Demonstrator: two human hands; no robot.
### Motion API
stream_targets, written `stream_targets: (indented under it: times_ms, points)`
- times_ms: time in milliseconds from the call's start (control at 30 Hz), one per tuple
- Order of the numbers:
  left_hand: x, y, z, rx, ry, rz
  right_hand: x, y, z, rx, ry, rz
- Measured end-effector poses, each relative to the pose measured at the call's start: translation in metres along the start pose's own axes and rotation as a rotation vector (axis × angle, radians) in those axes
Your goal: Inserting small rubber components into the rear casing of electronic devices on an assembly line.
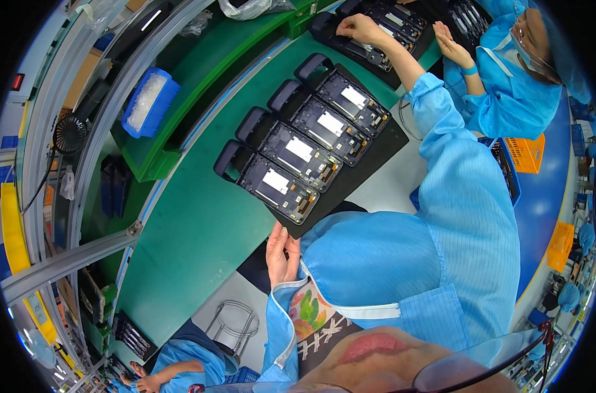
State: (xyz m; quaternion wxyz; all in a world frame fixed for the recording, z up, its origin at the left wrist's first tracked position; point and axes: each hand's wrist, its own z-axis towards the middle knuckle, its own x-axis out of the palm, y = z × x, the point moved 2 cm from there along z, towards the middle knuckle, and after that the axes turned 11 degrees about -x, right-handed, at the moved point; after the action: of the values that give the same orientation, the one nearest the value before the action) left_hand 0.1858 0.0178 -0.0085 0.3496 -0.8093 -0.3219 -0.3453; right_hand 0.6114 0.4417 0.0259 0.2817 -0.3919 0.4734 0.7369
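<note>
Directly in front of me is a flat black tray holding several opened dark phone housings. White rectangular labels and exposed circuit parts show inside them, and a black loop-shaped piece sticks out at each one's far end. My left hand grips the tray's near corner, thumb and fingers closed on it. Stretched far to the right, my right hand hovers over a second black tray with similar phone housings. Its fingertips are pinched together; anything between them is too small to make out.
A co-worker's raised hand is close to the second tray. The green bench curves past a green-edged shelf with a blue bin and a metal post. Another person works at lower left, near a stool.
</note>
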Motion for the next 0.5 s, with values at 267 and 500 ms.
stream_targets:
  times_ms: [267,500]
  points:
    - [0.003,-0.001,-0.001,-0.001,0.003,0.010,0.005,0.011,0.003,-0.103,0.122,0.039]
    - [0.003,0.000,-0.001,-0.002,-0.009,0.005,0.003,0.014,0.001,-0.023,0.142,0.066]
